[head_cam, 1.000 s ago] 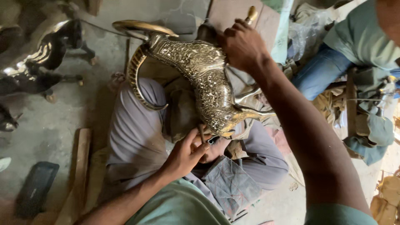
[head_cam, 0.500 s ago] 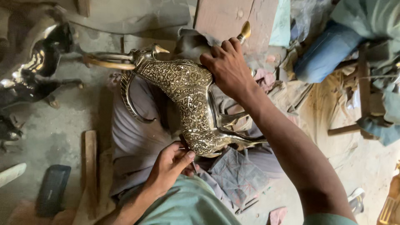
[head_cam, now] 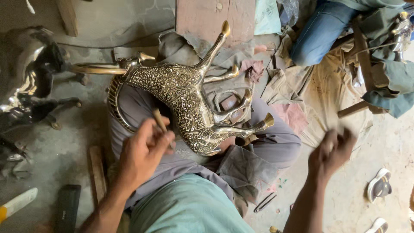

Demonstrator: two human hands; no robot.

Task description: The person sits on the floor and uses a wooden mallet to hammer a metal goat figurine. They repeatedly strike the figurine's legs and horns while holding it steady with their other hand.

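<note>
Right hand (head_cam: 330,153) has left the brass animal (head_cam: 185,101) (cloths (head_cam: 276,82) around).

The figurine (head_cam: 185,99) lies on the lap, legs up; left hand (head_cam: 144,155) just before it, right hand (head_cam: 332,153) well right, apparently clear.

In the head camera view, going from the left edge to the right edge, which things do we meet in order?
Dark shiny animal figure → black flat object on the floor → left hand holding a small tool → ornate brass animal figure → right hand → white sandal.
</note>
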